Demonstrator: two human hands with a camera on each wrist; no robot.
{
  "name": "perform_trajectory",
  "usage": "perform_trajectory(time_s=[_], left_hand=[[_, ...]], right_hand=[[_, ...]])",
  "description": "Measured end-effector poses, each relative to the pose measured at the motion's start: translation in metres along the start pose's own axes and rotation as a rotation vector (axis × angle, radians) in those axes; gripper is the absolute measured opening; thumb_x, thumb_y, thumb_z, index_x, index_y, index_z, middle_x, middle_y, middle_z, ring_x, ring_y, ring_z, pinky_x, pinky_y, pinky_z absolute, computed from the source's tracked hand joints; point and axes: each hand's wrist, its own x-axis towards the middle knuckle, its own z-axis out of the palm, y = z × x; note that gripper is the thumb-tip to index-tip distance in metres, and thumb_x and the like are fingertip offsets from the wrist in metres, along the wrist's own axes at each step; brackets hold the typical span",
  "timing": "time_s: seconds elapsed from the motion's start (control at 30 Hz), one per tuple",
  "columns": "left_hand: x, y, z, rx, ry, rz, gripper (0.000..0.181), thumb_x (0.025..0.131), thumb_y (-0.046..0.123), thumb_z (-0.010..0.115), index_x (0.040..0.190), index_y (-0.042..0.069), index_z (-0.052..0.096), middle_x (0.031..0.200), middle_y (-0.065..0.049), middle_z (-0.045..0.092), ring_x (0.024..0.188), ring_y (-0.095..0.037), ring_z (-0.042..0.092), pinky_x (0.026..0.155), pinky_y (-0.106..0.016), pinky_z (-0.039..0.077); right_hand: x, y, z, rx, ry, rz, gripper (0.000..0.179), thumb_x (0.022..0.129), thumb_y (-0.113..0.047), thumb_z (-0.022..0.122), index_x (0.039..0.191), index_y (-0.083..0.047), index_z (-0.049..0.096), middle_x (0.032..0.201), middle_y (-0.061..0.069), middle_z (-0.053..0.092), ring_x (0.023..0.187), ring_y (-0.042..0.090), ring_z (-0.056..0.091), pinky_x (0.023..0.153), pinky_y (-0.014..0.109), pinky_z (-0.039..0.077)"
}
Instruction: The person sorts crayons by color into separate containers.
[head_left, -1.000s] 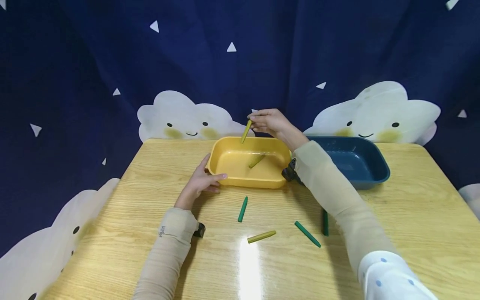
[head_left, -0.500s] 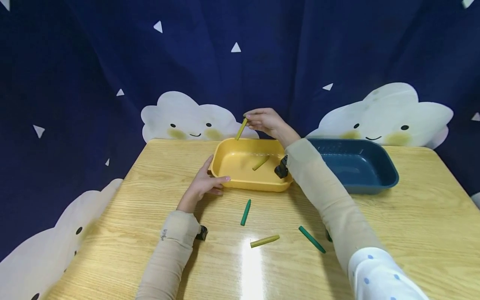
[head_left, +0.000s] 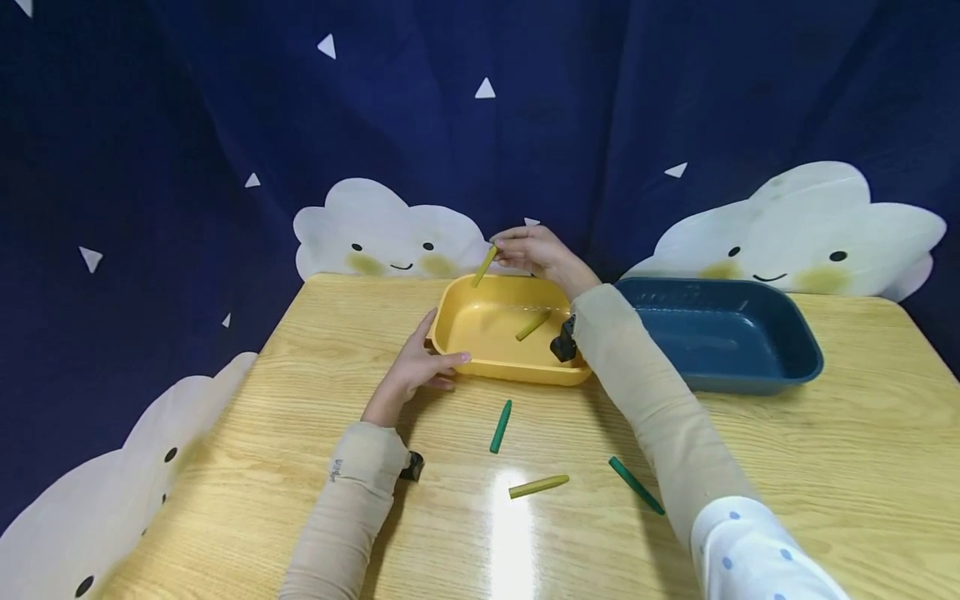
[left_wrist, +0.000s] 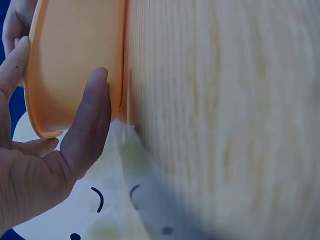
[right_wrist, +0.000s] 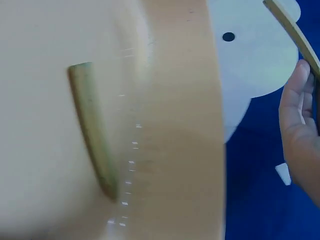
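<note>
My right hand (head_left: 536, 252) pinches a yellow crayon (head_left: 485, 267) over the back rim of the yellow tray (head_left: 517, 372); the right wrist view shows this held crayon (right_wrist: 292, 32) at its upper right edge. Another yellow crayon (head_left: 533, 326) lies inside the tray. At the tray's front left corner, my left hand (head_left: 422, 364) holds it, thumb at the front rim and index finger along the left side. The left wrist view shows the left hand's other fingers (left_wrist: 90, 115) in front of the tray's outer wall.
In front of the tray lie a green crayon (head_left: 501, 427), a yellow crayon (head_left: 538, 487) and a further green crayon (head_left: 636, 485), partly near the right sleeve. A dark blue tray (head_left: 757, 384) stands to the right, partly behind the right arm. A dark blue curtain (head_left: 570, 125) hangs behind the table.
My right hand moves slightly left over the yellow tray, then lower, with the crayon still pinched. The left hand keeps its place on the tray. A green crayon by the right forearm becomes hidden.
</note>
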Motion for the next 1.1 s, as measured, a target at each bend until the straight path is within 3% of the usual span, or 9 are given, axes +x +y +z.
perform_trajectory(time_s=[0.1,0.27,0.33,0.47,0.57,0.77,0.93,1.1], left_hand=[[0.0,0.001,0.0,0.0,-0.003,0.007,0.102,0.074,0.01,0.076,0.147,0.032,0.007,0.123,-0.023,0.038,0.076,-0.035,0.061,0.063,-0.044,0.056],[0.0,0.0,0.001,-0.005,-0.003,0.006,0.103,0.074,0.01,0.076,0.147,0.033,0.007,0.123,-0.022,0.037,0.075,-0.034,0.061,0.063,-0.044,0.056],[0.0,0.0,0.001,-0.006,-0.004,0.006,0.102,0.074,0.009,0.076,0.147,0.033,0.007,0.123,-0.021,0.037,0.075,-0.033,0.06,0.063,-0.044,0.056],[0.001,-0.001,0.001,-0.013,-0.01,0.013,0.102,0.075,0.009,0.075,0.147,0.032,0.007,0.123,-0.022,0.035,0.076,-0.034,0.06,0.063,-0.044,0.056],[0.001,-0.001,0.001,-0.024,-0.008,0.021,0.102,0.075,0.009,0.075,0.147,0.031,0.007,0.123,-0.022,0.035,0.076,-0.035,0.059,0.062,-0.044,0.056],[0.002,-0.001,0.001,-0.019,-0.015,0.036,0.103,0.074,0.008,0.075,0.147,0.03,0.006,0.122,-0.023,0.035,0.077,-0.036,0.059,0.063,-0.046,0.055],[0.003,-0.002,0.0,-0.014,-0.02,0.035,0.102,0.075,0.009,0.075,0.147,0.031,0.006,0.12,-0.023,0.037,0.077,-0.035,0.059,0.064,-0.048,0.055],[0.002,-0.002,0.0,-0.017,-0.013,0.033,0.102,0.075,0.009,0.075,0.147,0.031,0.006,0.121,-0.023,0.037,0.076,-0.034,0.059,0.064,-0.047,0.055]], right_hand=[[0.003,0.009,-0.001,0.038,-0.014,0.005,0.029,0.087,0.004,0.056,0.115,0.012,0.055,0.077,0.01,0.065,0.069,0.018,0.063,0.087,0.039,0.049],[0.005,0.024,-0.002,0.073,-0.063,0.008,0.014,0.086,0.01,0.054,0.098,0.009,0.062,0.075,0.012,0.065,0.068,0.019,0.064,0.075,0.033,0.054],[0.005,0.029,-0.001,0.06,-0.087,0.021,0.015,0.086,0.011,0.053,0.099,0.011,0.06,0.076,0.013,0.065,0.069,0.02,0.065,0.073,0.032,0.055],[0.005,0.035,0.001,-0.017,-0.12,0.046,0.025,0.085,0.013,0.053,0.11,0.018,0.053,0.079,0.015,0.063,0.07,0.021,0.066,0.078,0.035,0.053],[0.006,0.039,0.003,-0.077,-0.145,0.068,0.026,0.084,0.015,0.053,0.109,0.02,0.053,0.079,0.015,0.063,0.07,0.021,0.066,0.08,0.037,0.052],[0.008,0.046,0.004,-0.165,-0.186,0.124,0.022,0.083,0.017,0.052,0.105,0.02,0.054,0.078,0.016,0.061,0.068,0.021,0.065,0.07,0.03,0.055],[0.01,0.053,0.003,-0.264,-0.213,0.106,0.025,0.083,0.017,0.053,0.107,0.022,0.051,0.08,0.015,0.06,0.069,0.019,0.064,0.071,0.029,0.055],[0.013,0.061,0.006,-0.462,-0.243,0.079,0.018,0.081,0.014,0.056,0.098,0.018,0.057,0.075,0.01,0.06,0.065,0.014,0.062,0.068,0.028,0.056]])
